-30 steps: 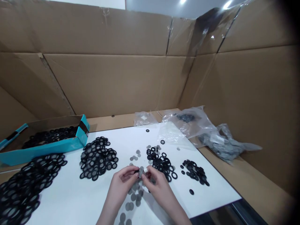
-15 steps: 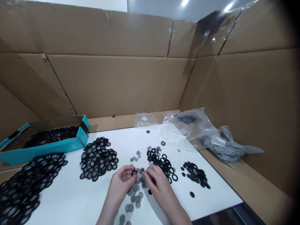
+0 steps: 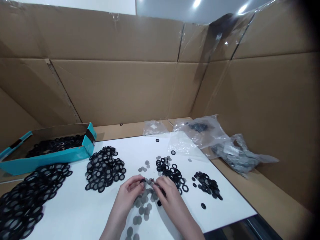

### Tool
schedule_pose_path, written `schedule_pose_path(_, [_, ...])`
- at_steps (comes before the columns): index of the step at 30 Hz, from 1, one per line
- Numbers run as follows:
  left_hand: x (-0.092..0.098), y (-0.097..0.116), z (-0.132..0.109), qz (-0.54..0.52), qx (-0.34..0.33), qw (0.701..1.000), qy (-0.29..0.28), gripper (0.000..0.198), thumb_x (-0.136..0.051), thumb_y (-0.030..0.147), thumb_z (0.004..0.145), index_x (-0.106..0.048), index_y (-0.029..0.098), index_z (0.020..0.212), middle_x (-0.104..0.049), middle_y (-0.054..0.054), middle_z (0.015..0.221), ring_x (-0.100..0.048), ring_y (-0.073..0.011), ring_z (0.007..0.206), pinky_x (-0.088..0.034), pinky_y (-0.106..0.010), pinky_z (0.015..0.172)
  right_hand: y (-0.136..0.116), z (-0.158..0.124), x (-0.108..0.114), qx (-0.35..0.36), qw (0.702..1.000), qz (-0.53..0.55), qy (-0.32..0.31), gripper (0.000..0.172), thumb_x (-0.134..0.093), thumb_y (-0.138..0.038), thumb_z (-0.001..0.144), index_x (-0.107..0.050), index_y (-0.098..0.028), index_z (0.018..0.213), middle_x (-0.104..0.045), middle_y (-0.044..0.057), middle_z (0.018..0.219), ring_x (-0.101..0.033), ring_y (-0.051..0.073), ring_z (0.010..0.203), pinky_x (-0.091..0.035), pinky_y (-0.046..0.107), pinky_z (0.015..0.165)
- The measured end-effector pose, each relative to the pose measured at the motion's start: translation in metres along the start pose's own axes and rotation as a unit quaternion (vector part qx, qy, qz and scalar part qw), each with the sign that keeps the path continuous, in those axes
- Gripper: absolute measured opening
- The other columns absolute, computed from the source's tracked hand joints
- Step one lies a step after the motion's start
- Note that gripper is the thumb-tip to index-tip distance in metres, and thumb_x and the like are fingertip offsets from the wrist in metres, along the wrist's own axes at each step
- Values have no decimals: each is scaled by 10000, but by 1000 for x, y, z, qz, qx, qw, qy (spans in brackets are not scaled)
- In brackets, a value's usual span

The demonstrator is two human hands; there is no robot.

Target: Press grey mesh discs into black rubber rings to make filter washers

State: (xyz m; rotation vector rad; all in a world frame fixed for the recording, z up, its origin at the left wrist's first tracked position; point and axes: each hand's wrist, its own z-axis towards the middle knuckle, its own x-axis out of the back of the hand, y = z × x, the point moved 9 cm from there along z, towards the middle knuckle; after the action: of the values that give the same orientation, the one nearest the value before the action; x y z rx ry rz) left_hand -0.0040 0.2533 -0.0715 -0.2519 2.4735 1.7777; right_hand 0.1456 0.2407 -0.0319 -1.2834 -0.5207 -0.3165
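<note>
My left hand (image 3: 128,192) pinches a small black rubber ring (image 3: 142,181) at its fingertips, seen nearly edge-on. My right hand (image 3: 167,195) sits close beside it, fingertips pinched over the scattered grey mesh discs (image 3: 143,206). Whatever those fingertips hold is too small to make out. A loose heap of black rubber rings (image 3: 170,172) lies just beyond my right hand. One lone ring (image 3: 159,203) rests below my right fingers. All of this lies on a white board (image 3: 75,213).
Piles of black rings with mesh centres (image 3: 105,170) (image 3: 27,203) lie to the left, and a smaller black pile (image 3: 207,185) to the right. A teal box (image 3: 45,162) holds more rings. Plastic bags (image 3: 237,155) (image 3: 198,130) lie behind, against cardboard walls (image 3: 112,93).
The grey disc held between my hands a second ago is no longer visible there. A black ring now shows in my left fingertips, turned more edge-on, and both hands have shifted slightly upward.
</note>
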Motion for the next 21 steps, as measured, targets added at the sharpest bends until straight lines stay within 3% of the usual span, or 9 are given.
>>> schedule_pose_path(8, [-21,6,-13,22,3,997,-73,393,-749,369,647,-720,162,980,-716,-109,994,-654,-222,856,-508,-315,789,-5,5,-7,-17,995,100,-18,304,-386,-352,951,-349,-206,687,-402,-29,717,-429,127,675,-349,227,617])
schedule_pose_path(11, [-21,0,-13,-5,10,997,-74,388,-766,335,627,-687,163,966,-706,-67,862,-653,-198,805,-501,-302,780,-2,4,-8,-25,992,121,-21,300,-381,-363,950,-325,-210,699,-367,-33,721,-397,122,666,-333,223,601])
schedule_pose_path(14, [-19,-4,-9,-6,4,997,-72,335,-775,270,600,-628,172,884,-626,20,660,-597,-125,622,-465,-227,635,-2,2,-10,-29,989,134,-57,304,-374,-380,955,-335,-208,707,-388,-28,737,-413,125,696,-342,225,631])
schedule_pose_path(18, [-26,-7,-11,29,25,991,-127,354,-741,158,558,-565,174,866,-567,58,567,-491,-93,519,-373,-207,531,-7,-2,-15,-13,985,130,-117,314,-366,-387,961,-385,-200,709,-438,-18,759,-449,134,743,-366,234,694])
schedule_pose_path(21, [-26,-3,-14,17,39,991,-123,330,-710,141,562,-546,169,847,-529,69,540,-456,-90,520,-355,-216,547,-10,-5,-14,7,987,126,-95,299,-369,-355,966,-374,-201,709,-429,-15,766,-451,134,753,-369,235,710])
